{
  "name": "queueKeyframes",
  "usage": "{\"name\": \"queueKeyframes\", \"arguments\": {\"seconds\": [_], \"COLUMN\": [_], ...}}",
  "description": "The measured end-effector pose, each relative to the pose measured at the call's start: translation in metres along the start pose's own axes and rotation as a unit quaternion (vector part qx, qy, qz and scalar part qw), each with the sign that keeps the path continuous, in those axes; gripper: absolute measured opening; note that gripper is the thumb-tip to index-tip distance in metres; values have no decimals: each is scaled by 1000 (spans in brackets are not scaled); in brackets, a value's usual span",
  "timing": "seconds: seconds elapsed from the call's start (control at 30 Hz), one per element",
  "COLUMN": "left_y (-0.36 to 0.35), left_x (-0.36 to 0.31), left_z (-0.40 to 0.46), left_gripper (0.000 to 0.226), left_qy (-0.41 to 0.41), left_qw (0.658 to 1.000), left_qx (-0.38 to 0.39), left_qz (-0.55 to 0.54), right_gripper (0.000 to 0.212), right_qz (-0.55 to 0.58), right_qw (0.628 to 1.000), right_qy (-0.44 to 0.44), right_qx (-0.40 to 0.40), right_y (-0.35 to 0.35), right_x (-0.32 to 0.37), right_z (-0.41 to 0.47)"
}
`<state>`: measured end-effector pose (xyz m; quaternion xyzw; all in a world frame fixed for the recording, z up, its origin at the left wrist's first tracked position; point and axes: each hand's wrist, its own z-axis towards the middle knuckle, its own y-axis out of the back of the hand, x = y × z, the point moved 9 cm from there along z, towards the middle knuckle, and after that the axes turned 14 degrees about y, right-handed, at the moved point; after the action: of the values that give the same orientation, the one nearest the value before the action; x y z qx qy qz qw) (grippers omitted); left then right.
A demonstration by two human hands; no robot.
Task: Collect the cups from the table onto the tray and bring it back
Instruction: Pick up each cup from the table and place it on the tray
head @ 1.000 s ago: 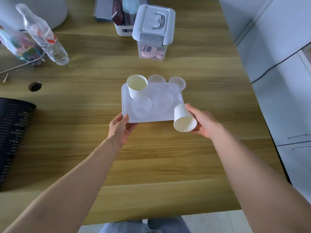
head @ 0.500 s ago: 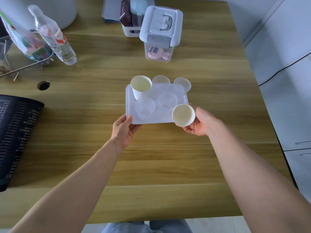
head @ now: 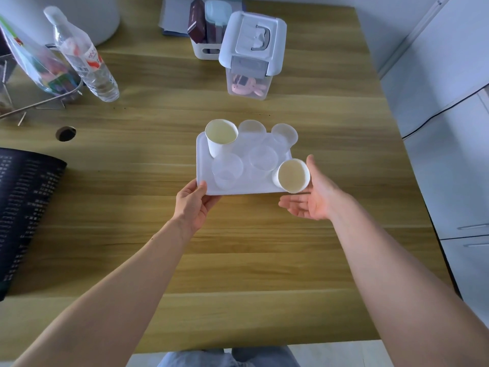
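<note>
A white tray (head: 205, 165) lies on the wooden table (head: 158, 247). On it stand a white paper cup (head: 221, 136) at the far left, several clear plastic cups (head: 227, 169), and a second paper cup (head: 292, 176) upright at the near right corner. My left hand (head: 194, 205) pinches the tray's near left corner. My right hand (head: 315, 197) is open, palm up, just right of the second paper cup, its fingers off the cup.
A lidded clear storage box (head: 251, 54) and a small white caddy (head: 205, 30) stand behind the tray. A water bottle (head: 84, 59) and a wire rack with a bag (head: 34, 70) sit far left. A black mesh object (head: 23, 207) lies at the left edge. White cabinets (head: 455, 154) stand to the right.
My right hand turned the paper cup upright, set it on the tray's near right corner and let go, opening its fingers. My left hand kept its hold on the tray.
</note>
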<state>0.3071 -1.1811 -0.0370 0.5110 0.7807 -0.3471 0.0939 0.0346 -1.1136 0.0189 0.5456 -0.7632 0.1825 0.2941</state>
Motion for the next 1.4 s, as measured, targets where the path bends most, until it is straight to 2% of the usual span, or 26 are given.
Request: {"name": "queueKeyframes", "arguments": {"seconds": [0.33, 0.5, 0.77, 1.17, 1.4], "left_y": [-5, -5, -6, -7, -9], "left_x": [-1, -2, -3, -7, -12], "left_z": [-2, -4, -8, -9, -11], "left_gripper": [24, 23, 18, 18, 17], "left_qy": [1, -2, -5, -5, -9], "left_qw": [1000, 1000, 1000, 1000, 1000], "left_qx": [3, 4, 6, 8, 10], "left_qz": [1, -2, 4, -6, 1], "right_gripper": [102, 98, 80, 87, 85], "right_qz": [-36, -55, -88, -103, -152], "right_qw": [999, 998, 995, 993, 985], "right_qy": [15, 23, 53, 58, 78], "right_qx": [10, 8, 0, 7, 26], "right_y": [-2, -1, -5, -2, 7], "right_x": [10, 11, 19, 17, 13], "right_z": [-6, -5, -7, -7, -12]}}
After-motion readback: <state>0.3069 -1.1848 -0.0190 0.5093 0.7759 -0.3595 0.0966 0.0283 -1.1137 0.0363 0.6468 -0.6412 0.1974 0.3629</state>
